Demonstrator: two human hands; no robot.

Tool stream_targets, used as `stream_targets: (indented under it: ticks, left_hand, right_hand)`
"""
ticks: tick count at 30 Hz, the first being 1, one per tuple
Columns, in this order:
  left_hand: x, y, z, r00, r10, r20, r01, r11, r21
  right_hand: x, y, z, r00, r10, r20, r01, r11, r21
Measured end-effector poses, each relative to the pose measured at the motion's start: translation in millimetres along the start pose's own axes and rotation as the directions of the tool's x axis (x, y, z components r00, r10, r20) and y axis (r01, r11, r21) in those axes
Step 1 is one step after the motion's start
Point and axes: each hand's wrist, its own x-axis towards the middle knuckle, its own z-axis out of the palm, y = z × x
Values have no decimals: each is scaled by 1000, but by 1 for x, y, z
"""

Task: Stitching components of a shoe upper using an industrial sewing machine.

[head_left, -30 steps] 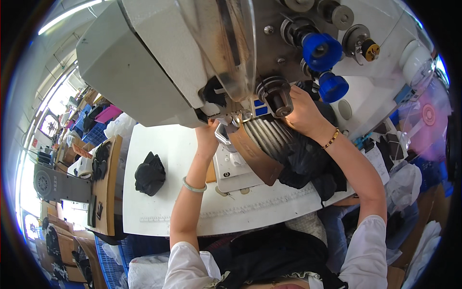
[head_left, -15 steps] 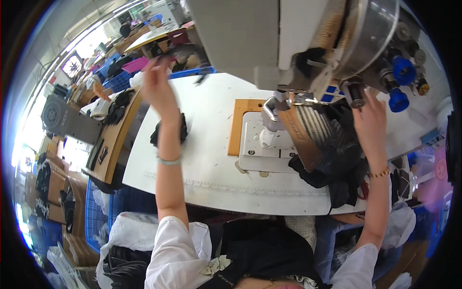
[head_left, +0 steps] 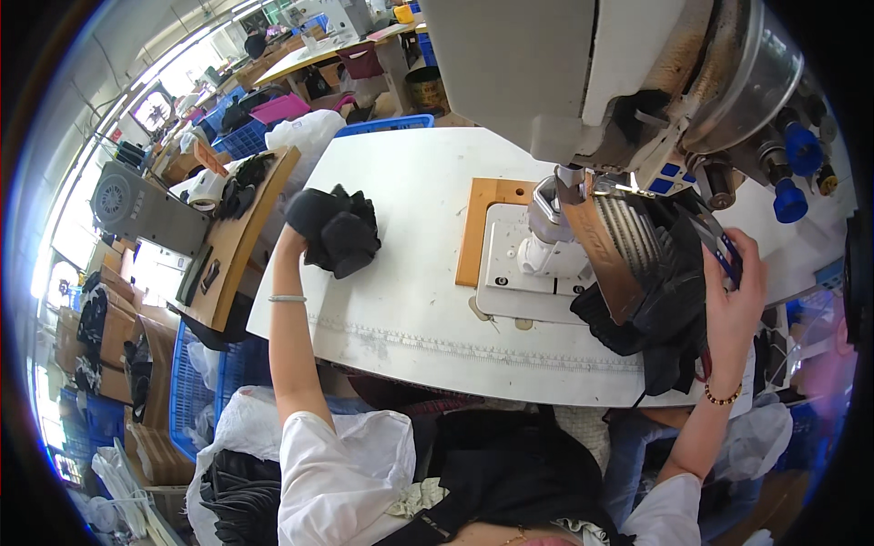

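The person sits at a white surface [head_left: 410, 300] beneath one large industrial sewing machine [head_left: 583, 73], whose head overhangs the work area and hides part of it. The left hand [head_left: 293, 238] is stretched out to the far left of the surface and is closed on one bundle of black fabric pieces [head_left: 339, 232]; the bundle rests on the surface, well apart from the needle, so it reads as stock kept within arm's reach yet clear of the stitching zone. The right hand [head_left: 733, 291] is raised beside the machine, fingers curled against a second heap of black fabric [head_left: 651, 309] that hangs over the near right edge of the surface, and it appears to pinch one small blue-handled tool [head_left: 724, 244], probably snips; the grip itself is partly hidden and I cannot confirm it. One white machine bed plate [head_left: 528, 264] lies under the needle, with one wooden inset panel [head_left: 482, 227] just beside it on the left, giving a flat run for feeding cloth. Count: two black fabric heaps on the surface, one bracelet on each wrist, two blue knobs [head_left: 797, 173] on the machine's right end. To the left stands one wooden side shelf [head_left: 241, 246] carrying further dark pieces, and blue crates [head_left: 214, 382] sit on the floor below it; their number cannot be fixed.
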Motion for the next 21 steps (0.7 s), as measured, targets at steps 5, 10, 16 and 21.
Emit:
stream_targets:
  ticks: [5,10,16,21]
  left_hand:
    - [-17,-2,24,898,425,-111,-352,848,396]
    - [-45,61,48,950,311,-31,-227,753,617]
    - [-37,-11,-5,790,607,-90,-564,776,282]
    - [-59,2,-36,645,-34,-763,-144,976,-165]
  right_hand:
    - [-15,-4,-10,949,281,145,-308,925,221]
    - [-7,-12,-12,954,-225,199,119,891,439]
    - [12,-27,12,869,-383,314,222,868,443]
    - [22,-21,31,828,-535,169,394,769,504]
